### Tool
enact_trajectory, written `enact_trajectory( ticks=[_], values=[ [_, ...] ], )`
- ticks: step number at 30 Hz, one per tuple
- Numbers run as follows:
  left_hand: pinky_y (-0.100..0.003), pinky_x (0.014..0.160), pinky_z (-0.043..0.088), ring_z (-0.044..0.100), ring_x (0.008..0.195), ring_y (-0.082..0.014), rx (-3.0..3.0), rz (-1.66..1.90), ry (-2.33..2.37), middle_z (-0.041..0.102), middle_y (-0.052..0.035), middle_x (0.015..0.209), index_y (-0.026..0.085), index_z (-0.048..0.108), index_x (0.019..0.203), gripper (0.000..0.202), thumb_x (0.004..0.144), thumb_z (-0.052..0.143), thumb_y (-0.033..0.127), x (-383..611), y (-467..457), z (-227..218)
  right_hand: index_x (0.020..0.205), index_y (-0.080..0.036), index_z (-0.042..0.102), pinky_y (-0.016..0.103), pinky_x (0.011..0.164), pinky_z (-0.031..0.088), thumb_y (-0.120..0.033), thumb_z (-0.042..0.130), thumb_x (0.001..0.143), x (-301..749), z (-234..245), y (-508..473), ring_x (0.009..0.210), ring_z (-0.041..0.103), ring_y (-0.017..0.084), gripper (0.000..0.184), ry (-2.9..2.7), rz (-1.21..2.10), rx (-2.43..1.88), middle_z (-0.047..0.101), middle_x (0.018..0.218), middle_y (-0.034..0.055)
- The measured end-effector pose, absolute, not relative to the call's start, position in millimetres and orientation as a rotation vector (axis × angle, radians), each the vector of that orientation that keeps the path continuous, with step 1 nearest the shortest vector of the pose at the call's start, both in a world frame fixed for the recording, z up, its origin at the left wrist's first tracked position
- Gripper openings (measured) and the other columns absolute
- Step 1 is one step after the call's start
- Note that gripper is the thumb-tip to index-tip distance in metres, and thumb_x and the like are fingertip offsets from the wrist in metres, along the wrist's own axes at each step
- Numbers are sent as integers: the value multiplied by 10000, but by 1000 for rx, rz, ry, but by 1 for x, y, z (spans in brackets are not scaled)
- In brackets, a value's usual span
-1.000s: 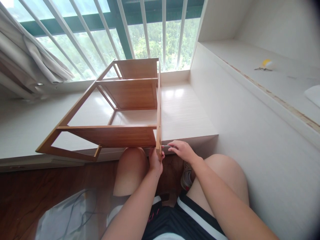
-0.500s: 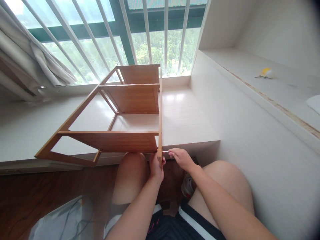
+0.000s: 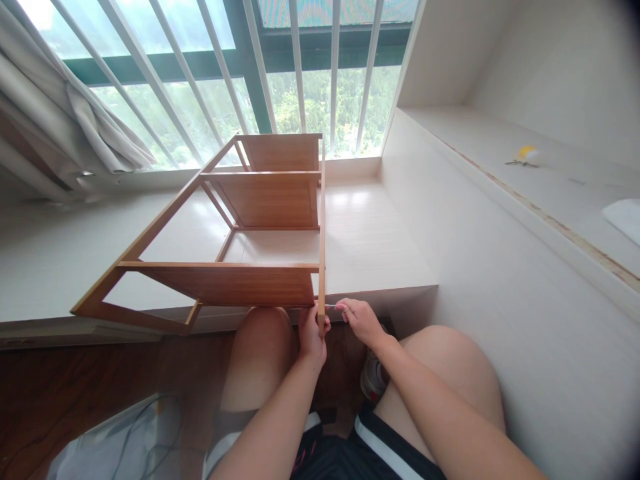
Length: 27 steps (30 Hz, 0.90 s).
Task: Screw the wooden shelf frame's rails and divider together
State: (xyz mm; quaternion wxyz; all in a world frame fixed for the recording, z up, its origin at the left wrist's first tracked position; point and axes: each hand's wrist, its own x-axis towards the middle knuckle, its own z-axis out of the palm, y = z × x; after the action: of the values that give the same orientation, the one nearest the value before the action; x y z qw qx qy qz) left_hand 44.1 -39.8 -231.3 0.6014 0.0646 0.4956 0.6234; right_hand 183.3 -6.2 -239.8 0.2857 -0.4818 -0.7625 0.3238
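Wooden rack (image 3: 270,201) extends forward from the left hand (image 3: 312,333) gripping it.

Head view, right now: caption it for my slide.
By a barred window, the left hand grips a wooden rack while the right hand holds a thin rod at its side.

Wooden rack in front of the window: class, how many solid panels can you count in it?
3: the far panel nearest the window, the middle panel, and the near panel by the left knee. None looks fully hidden.
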Motion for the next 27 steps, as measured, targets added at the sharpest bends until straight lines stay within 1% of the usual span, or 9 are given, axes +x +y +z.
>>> enact_trajectory(
  ticks=[4, 6, 8, 13, 16, 21, 23, 27],
  values=[
    [-160, 448, 341, 524, 502, -48, 156, 1445, 1162, 659, -14, 791, 173, 571, 1010, 399, 693, 714, 368, 43, -40, -232, 951, -182, 686, 235, 767, 425, -395, 487, 964, 187, -238, -2, 822, 628, 149, 292, -2046, 888, -1258, 701, 896, 49],
    [-162, 450, 345, 518, 497, -47, 163, 1444, 1166, 661, -20, 801, 173, 570, 1021, 406, 694, 713, 367, 43, -40, -232, 950, -189, 688, 242, 796, 419, -385, 500, 957, 188, -238, -2, 866, 628, 158, 272, -2052, 883, -1255, 705, 944, 53],
    [-164, 447, 344, 513, 491, -45, 170, 1447, 1168, 661, -26, 804, 168, 571, 1017, 406, 695, 714, 370, 42, -40, -233, 911, -188, 686, 242, 769, 409, -363, 462, 973, 188, -238, -2, 824, 617, 153, 291, -2054, 872, -1259, 700, 903, 52],
    [-166, 449, 352, 515, 496, -48, 183, 1460, 1166, 653, -27, 799, 167, 570, 1006, 410, 692, 721, 383, 41, -40, -236, 770, -172, 645, 228, 639, 361, -329, 399, 991, 181, -240, -6, 626, 543, 124, 366, -2027, 854, -1299, 630, 673, 24],
    [-166, 459, 359, 526, 508, -47, 188, 1461, 1165, 652, -31, 810, 160, 571, 993, 416, 682, 731, 386, 40, -40, -237, 758, -166, 639, 218, 624, 357, -328, 403, 988, 179, -241, -6, 606, 534, 116, 367, -2011, 861, -1314, 621, 652, 16],
    [-164, 469, 353, 524, 504, -42, 205, 1455, 1168, 659, -27, 819, 160, 573, 975, 418, 675, 744, 395, 38, -40, -239, 768, -158, 634, 204, 594, 361, -367, 340, 1010, 177, -243, -6, 564, 526, 112, 435, -2001, 883, -1322, 586, 587, 5],
    [-165, 472, 350, 518, 505, -41, 216, 1445, 1171, 658, -25, 815, 159, 578, 976, 429, 673, 749, 409, 37, -40, -241, 782, -159, 637, 206, 614, 373, -374, 354, 1006, 178, -245, -5, 593, 539, 117, 420, -2019, 876, -1310, 606, 624, 12],
    [-169, 496, 367, 537, 540, -53, 253, 1397, 1169, 637, -7, 779, 158, 599, 963, 459, 646, 774, 440, 32, -40, -246, 872, -169, 670, 230, 720, 401, -347, 406, 987, 179, -247, -5, 760, 595, 147, 339, -2055, 817, -1287, 680, 835, 54]
  ],
)
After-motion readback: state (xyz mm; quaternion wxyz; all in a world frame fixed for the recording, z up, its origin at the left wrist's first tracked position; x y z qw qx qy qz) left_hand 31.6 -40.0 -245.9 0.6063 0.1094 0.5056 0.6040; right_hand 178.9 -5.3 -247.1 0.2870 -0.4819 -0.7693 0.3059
